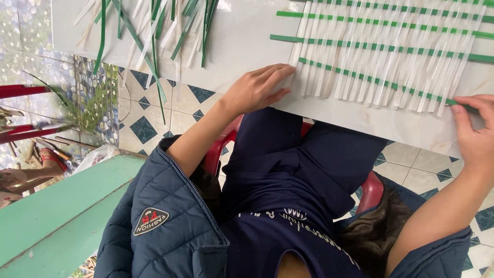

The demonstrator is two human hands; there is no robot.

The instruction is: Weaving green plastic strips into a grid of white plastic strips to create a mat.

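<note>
A flat weave of white plastic strips (360,56) crossed by green strips (370,80) lies on a white tabletop (242,41). My left hand (257,87) rests on the table's near edge, fingertips pressing the left end of the weave by the lowest green strip. My right hand (476,134) is at the right edge of the view, with thumb and fingers pinching the right end of that same lowest green strip. I sit on a red plastic chair (371,191), in dark blue clothes.
Loose green and white strips (154,25) lie in a pile at the table's left end, some hanging over the edge. A green bench (56,211) stands to the left. Below is a tiled floor (149,123) with blue diamonds. Red tool handles (20,91) are at far left.
</note>
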